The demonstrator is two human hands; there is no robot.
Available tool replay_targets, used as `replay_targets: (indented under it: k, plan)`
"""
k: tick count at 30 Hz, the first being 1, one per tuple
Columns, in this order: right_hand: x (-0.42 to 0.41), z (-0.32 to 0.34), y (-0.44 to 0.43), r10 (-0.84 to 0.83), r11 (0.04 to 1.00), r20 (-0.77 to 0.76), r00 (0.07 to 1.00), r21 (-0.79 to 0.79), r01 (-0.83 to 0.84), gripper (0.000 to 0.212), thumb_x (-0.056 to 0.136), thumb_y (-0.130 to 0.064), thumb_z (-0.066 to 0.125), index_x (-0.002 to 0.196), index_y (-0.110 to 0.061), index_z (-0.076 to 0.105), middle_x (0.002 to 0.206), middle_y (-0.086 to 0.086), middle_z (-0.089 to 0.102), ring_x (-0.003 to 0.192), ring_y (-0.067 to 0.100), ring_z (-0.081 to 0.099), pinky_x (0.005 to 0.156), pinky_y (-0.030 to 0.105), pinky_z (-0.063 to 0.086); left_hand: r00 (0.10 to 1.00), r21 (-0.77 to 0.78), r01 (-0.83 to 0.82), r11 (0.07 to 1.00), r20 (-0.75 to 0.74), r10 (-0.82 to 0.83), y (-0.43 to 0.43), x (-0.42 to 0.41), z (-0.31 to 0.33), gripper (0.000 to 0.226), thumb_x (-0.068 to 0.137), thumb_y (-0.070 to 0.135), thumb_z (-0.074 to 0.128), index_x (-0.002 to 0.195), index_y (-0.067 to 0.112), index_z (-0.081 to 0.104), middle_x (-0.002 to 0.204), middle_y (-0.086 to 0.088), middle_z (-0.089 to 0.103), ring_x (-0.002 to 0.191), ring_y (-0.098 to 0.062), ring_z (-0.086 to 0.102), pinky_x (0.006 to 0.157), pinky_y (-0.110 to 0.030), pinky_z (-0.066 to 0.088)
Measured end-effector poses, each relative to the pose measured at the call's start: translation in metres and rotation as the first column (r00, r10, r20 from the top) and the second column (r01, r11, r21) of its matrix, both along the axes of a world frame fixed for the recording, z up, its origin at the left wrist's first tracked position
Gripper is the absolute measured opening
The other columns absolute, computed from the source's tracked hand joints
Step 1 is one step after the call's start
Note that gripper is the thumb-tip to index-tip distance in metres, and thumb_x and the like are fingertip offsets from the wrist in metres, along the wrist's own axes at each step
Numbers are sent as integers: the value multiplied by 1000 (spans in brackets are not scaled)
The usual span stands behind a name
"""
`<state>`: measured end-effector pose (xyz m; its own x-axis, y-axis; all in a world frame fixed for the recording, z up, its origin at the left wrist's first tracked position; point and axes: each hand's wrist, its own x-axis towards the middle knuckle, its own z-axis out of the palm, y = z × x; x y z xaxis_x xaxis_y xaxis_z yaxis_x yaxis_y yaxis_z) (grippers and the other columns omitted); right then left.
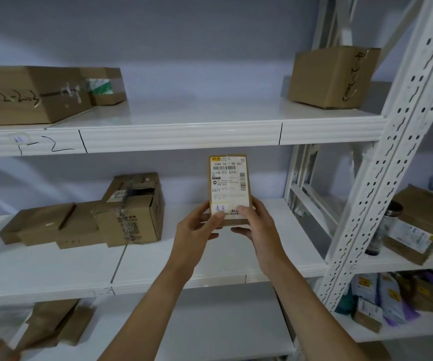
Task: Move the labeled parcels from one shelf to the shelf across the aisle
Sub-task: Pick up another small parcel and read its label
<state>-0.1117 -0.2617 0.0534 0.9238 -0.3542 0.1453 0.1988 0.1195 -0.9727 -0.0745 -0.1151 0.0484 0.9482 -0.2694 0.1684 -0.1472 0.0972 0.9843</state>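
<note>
A small flat brown parcel (pixel 228 183) with a white shipping label and barcode stands upright in front of me, above the middle shelf (pixel 210 280). My left hand (pixel 197 230) grips its lower left edge, thumb on the label. Its lower right edge rests in my right hand (pixel 255 225), whose thumb also lies on the label. Both arms reach in from the bottom of the view.
A cluster of cardboard boxes (pixel 111 217) sits on the middle shelf to the left. The upper shelf (pixel 184 134) carries boxes at far left (pixel 28 95) and right (pixel 332 76). A white perforated upright (pixel 381 178) divides off a right bay holding parcels and a jar (pixel 387 225).
</note>
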Motion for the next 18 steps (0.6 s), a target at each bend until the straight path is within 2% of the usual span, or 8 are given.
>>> replay_targets:
  k: [2, 6, 8, 12, 16, 18]
  plan:
    - [-1, 1, 4, -1, 999, 48, 999, -37, 3, 38, 101, -21, 63, 134, -36, 54, 120, -19, 71, 107, 8, 73, 92, 34, 62, 999, -36, 26, 999, -46, -28, 2, 1, 0, 35, 102, 32, 62, 136, 26, 67, 117, 3, 79, 108, -19, 76, 94, -35, 61]
    - [-3, 2, 14, -24, 990, 92, 996, -133, 36, 55, 98, -26, 69, 146, -33, 44, 139, -10, 64, 120, 10, 67, 89, 20, 59, 993, -89, 21, 996, -114, -32, 3, 5, 1, 35, 106, 36, 54, 133, 20, 68, 117, -3, 80, 109, -21, 77, 102, -44, 59]
    - [-3, 2, 21, -81, 968, 106, 991, -227, 103, 64, 96, -32, 72, 151, -32, 40, 141, -13, 61, 121, 6, 65, 92, 22, 60, 989, -102, 18, 995, -142, -32, 4, 7, 0, 38, 107, 37, 50, 136, 17, 66, 120, -6, 79, 110, -23, 76, 103, -46, 58]
    - [-2, -2, 30, -150, 922, 141, 979, -338, 190, 70, 92, -41, 74, 151, -29, 39, 145, -13, 58, 126, 9, 63, 99, 32, 59, 986, -121, 21, 992, -163, -41, 8, 9, 0, 34, 109, 38, 45, 132, 23, 66, 121, -5, 79, 113, -24, 75, 104, -46, 57]
    - [-2, -2, 33, -156, 910, 136, 978, -366, 196, 65, 90, -41, 76, 145, -32, 42, 131, -26, 59, 116, 0, 63, 98, 26, 58, 984, -116, 15, 993, -172, -35, 11, 10, 0, 37, 110, 36, 44, 136, 21, 65, 122, -7, 78, 115, -25, 74, 106, -47, 56]
    - [-2, -2, 35, -153, 908, 132, 979, -373, 192, 64, 91, -41, 75, 144, -31, 42, 132, -24, 59, 116, 2, 63, 98, 23, 57, 985, -109, 11, 994, -170, -29, 12, 9, 0, 37, 110, 36, 44, 137, 21, 65, 123, -7, 78, 115, -25, 74, 106, -47, 56]
